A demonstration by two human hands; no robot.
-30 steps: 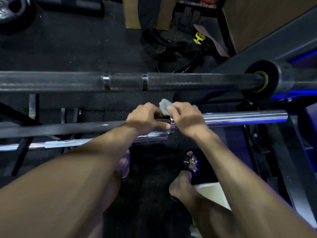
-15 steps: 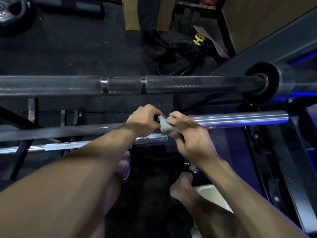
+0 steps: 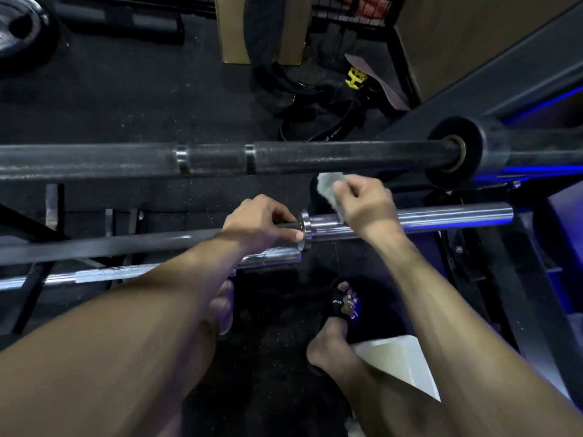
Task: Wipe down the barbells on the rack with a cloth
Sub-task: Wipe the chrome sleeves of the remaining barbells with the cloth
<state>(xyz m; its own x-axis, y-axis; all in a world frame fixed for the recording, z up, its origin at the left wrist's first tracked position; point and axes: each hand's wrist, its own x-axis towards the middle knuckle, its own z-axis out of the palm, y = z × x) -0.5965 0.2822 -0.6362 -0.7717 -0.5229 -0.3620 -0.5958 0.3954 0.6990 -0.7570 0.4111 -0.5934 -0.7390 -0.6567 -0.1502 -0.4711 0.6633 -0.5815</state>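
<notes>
Steel and heavy, the middle barbell (image 3: 410, 219) lies rigid across the rack, its dark shaft gripped by the left hand (image 3: 258, 223) just left of the collar (image 3: 304, 228), a sound place to steady it. Its polished sleeve, likely slick, runs beneath the right hand (image 3: 366, 205). That hand pinches a pale, limp cloth (image 3: 328, 184), bunched at its fingertips, over the sleeve.
</notes>
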